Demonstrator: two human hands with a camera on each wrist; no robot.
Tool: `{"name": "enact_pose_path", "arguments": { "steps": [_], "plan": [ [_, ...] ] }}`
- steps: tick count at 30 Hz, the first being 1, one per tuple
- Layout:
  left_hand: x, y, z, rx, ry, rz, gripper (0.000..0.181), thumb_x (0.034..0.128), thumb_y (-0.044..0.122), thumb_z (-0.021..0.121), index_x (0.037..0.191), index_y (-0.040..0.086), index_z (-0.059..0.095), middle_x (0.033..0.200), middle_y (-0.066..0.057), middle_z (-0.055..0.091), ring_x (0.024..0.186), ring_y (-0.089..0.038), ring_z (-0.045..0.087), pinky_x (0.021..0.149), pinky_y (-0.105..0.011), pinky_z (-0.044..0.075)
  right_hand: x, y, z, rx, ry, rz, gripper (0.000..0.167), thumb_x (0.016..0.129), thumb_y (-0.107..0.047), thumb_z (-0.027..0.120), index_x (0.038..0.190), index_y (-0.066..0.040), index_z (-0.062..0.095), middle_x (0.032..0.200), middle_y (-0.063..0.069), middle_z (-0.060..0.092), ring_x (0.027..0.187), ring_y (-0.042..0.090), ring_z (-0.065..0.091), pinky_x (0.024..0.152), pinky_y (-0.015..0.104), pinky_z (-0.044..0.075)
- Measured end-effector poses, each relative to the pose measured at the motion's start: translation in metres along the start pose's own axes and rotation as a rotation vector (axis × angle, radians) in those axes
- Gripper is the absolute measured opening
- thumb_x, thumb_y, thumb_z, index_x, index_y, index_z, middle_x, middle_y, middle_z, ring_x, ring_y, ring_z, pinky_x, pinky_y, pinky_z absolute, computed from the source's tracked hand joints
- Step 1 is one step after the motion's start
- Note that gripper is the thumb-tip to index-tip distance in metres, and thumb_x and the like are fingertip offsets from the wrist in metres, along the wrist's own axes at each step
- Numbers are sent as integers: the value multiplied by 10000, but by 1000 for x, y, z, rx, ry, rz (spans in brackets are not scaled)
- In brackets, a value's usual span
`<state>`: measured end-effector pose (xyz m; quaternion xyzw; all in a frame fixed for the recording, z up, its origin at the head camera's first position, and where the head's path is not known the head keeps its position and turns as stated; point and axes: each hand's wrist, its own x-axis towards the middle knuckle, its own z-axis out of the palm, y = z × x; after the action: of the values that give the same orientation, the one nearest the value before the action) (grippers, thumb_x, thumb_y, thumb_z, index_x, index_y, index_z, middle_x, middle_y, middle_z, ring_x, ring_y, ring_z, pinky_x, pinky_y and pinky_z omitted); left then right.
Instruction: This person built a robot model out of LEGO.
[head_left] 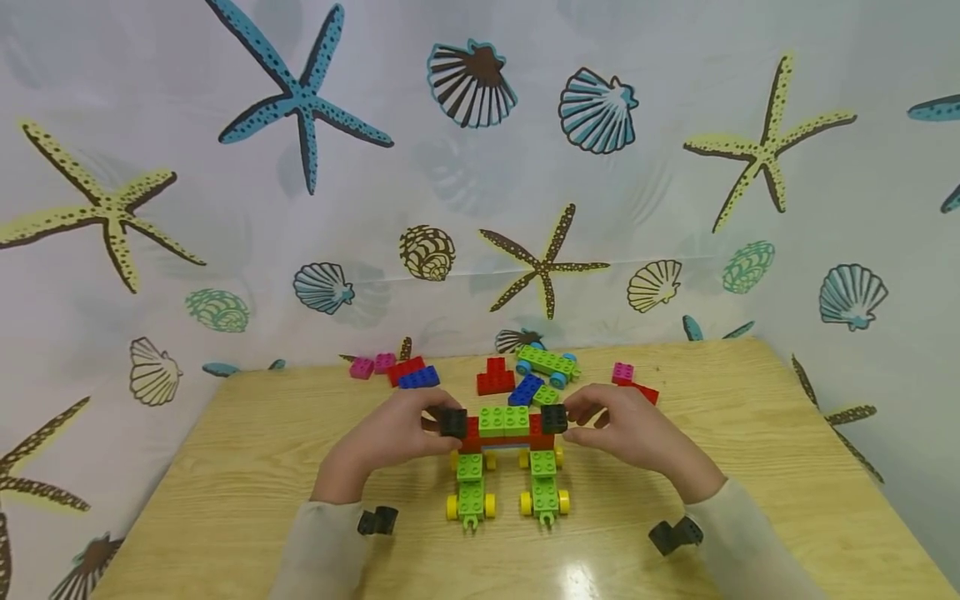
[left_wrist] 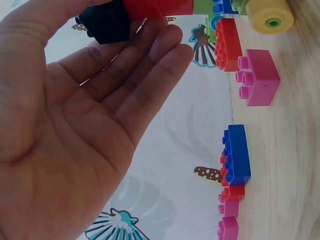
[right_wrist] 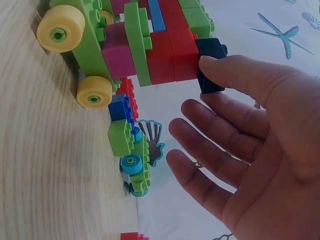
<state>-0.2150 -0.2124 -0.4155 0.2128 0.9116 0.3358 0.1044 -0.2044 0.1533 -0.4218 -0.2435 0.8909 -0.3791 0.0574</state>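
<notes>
Black plastic caps both ends of the block model (head_left: pixel 504 431), which stands near the middle of the wooden worktop (head_left: pixel 262 454) on two lime-green wheeled bases, the left base (head_left: pixel 470 498) and the right base (head_left: pixel 544 496). The left grip (head_left: pixel 397 429) is closed down to a pinch, thumb and forefinger about the left black brick (head_left: pixel 453 422); the right grip (head_left: pixel 622 423) pinches the right black brick (head_left: pixel 554 418) the same way, its other fingers spread loosely. Each black brick touches the red bricks (head_left: pixel 536 423) below it, beside the lime-green top bricks (head_left: pixel 492 417); whether the studs are fully home I cannot tell.

The step in hand looks like seating these two end pieces. To do it well, line each one squarely over the studs, then press straight down with even force on both sides, so that neither end tips. Because the bases have yellow wheels (head_left: pixel 490 505), a sideways shove could roll the model or lever a joint apart. The magenta brick (right_wrist: pixel 118 55) under the crosspiece bears part of the load, so firm, short pushes seem safer than twisting.
</notes>
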Motion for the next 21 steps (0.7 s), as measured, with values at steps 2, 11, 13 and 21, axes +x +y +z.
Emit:
{"name": "enact_pose_path", "arguments": {
  "steps": [2,11,13,21],
  "plan": [
    [0,-1,1,-6,-2,0,345,934,199,913,1244,123,781,1193,-24,792,1122,-197,734,1011,-445,680,0,0,0,-1,-2,2,339,1010,-292,843,1280,-97,786,1206,73,818,1104,228,758,1015,545,653],
    [0,-6,3,-17,17,1,328,943,213,907,1235,146,775,1176,-19,788,1104,-203,717,1017,-464,670,-5,8,-10,6,1,13,357,1021,-286,834,1324,-104,778,1259,102,809,1156,265,755,1033,508,642],
    [1,-9,4,-26,21,5,326,945,217,905,1236,153,772,1178,-22,785,1100,-209,716,1021,-473,666,-8,13,-14,10,16,24,356,1028,-277,829,1334,-102,775,1254,119,807,1153,264,757,1017,474,641],
    [4,-18,8,-131,33,5,307,953,262,903,1220,182,775,1210,-32,785,1159,-258,715,1047,-514,636,-21,43,-29,-16,69,101,388,1045,-275,805,1373,-76,751,1295,147,797,1170,273,747,1057,533,629]
  ]
}}
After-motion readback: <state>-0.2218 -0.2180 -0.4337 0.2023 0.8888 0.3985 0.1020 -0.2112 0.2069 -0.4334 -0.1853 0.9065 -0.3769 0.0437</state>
